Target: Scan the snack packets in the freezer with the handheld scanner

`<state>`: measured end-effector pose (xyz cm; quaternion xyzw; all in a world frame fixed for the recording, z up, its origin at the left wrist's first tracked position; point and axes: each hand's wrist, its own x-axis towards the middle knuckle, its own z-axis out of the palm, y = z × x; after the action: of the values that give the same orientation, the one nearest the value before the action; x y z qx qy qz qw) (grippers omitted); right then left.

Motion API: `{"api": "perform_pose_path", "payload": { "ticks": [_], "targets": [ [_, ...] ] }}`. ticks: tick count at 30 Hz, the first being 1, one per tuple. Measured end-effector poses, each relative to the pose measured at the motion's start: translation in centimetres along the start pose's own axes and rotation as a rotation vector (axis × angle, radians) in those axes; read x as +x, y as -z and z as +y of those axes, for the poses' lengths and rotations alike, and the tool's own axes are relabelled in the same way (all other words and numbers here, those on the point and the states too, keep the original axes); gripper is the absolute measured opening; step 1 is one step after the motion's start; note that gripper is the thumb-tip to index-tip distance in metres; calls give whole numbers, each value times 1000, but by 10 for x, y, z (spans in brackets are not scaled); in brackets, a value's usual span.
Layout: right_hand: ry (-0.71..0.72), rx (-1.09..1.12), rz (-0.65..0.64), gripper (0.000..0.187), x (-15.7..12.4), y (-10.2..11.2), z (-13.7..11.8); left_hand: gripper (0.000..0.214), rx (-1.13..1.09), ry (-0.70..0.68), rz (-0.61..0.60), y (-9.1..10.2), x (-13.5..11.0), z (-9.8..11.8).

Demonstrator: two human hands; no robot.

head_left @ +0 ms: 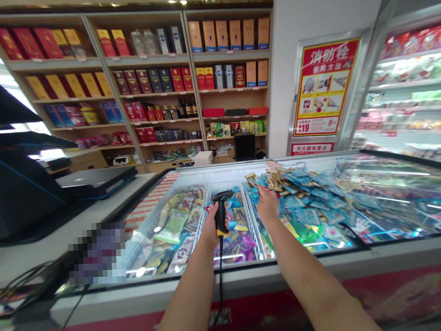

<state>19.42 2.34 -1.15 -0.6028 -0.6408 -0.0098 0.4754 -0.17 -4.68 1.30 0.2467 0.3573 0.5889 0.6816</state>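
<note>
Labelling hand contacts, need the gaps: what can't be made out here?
All in the head view:
- Right hand: fingertips blurred; unclear whether it grips anything.
- Left hand: partly hidden by the scanner.
- Blue packets: print too small and blurred.
- Pixelated patch: hides what's beneath.
- Black machine: cut off by left edge.

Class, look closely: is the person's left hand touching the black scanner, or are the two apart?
Touching. The head view shows it plainly: the left hand is wrapped around the grip of the black scanner, with no gap between them.
</note>
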Motion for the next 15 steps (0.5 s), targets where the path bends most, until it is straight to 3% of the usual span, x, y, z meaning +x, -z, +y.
{"api": "perform_pose_path", "payload": {
  "ticks": [7,15],
  "targets": [
    [-128,-209,-152,50,1,5,-5,29,-19,-3,3,-1,0,0],
    [-161,-288,-148,46,1,-2,-1,31,10,1,16,-1,-2,0]
  ]
}}
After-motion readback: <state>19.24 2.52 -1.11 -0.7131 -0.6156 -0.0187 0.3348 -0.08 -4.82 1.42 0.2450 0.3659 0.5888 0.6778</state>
